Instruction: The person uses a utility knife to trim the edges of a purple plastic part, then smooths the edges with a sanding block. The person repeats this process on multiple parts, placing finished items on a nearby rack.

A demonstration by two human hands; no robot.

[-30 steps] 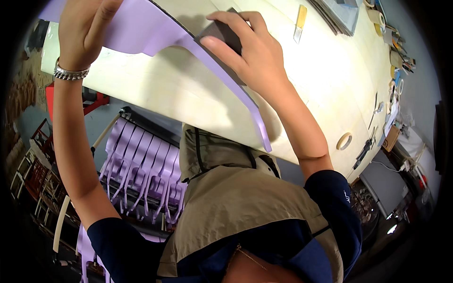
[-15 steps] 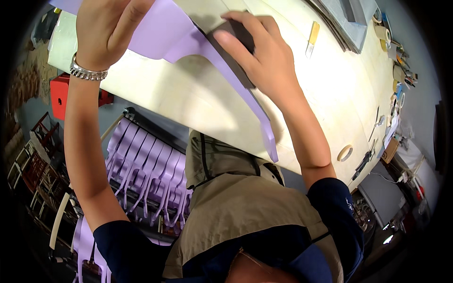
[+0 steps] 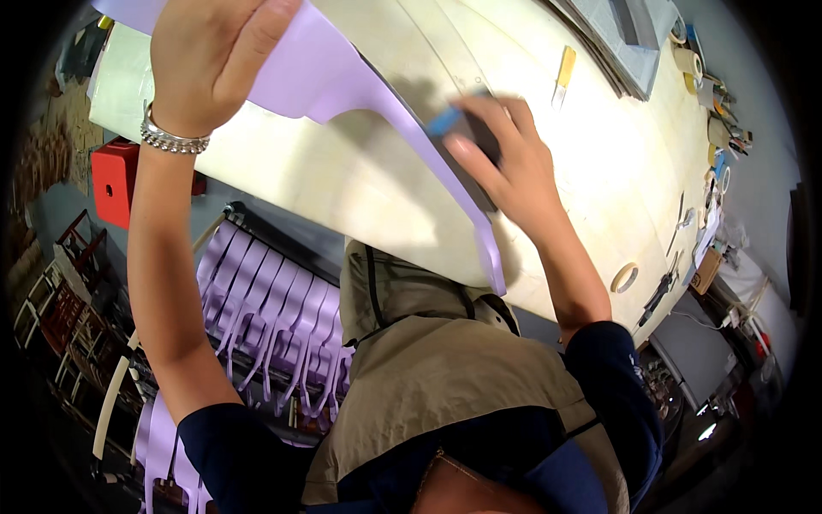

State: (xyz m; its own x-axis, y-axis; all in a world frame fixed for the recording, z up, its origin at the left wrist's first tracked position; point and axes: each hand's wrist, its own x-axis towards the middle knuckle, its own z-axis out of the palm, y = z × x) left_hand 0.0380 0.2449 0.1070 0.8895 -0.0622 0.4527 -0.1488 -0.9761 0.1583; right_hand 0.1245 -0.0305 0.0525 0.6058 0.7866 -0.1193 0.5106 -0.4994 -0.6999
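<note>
A lilac curved panel (image 3: pixel 342 81) lies over the pale table, its long narrow arm tapering down toward the front edge. My left hand (image 3: pixel 214 68), with a beaded bracelet at the wrist, holds the panel's broad end; its fingertips run out at the top of the picture. In my right hand (image 3: pixel 514 154) is a dark grey sanding block (image 3: pixel 467 171) with a blue patch at its upper end. The block lies along the outer edge of the panel's narrow arm, and the hand is slightly blurred.
On the pale table (image 3: pixel 582 188) lie a yellow-handled knife (image 3: pixel 563 75), a tape roll (image 3: pixel 625 277) and a stack of grey sheets (image 3: pixel 608 43). Several matching lilac parts (image 3: pixel 278 300) hang on a rack below left, near a red box-like stool (image 3: pixel 114 182).
My right hand has slid the sanding block down and to the right along the panel's edge, and its blue patch now shows. The left hand has shifted slightly right.
</note>
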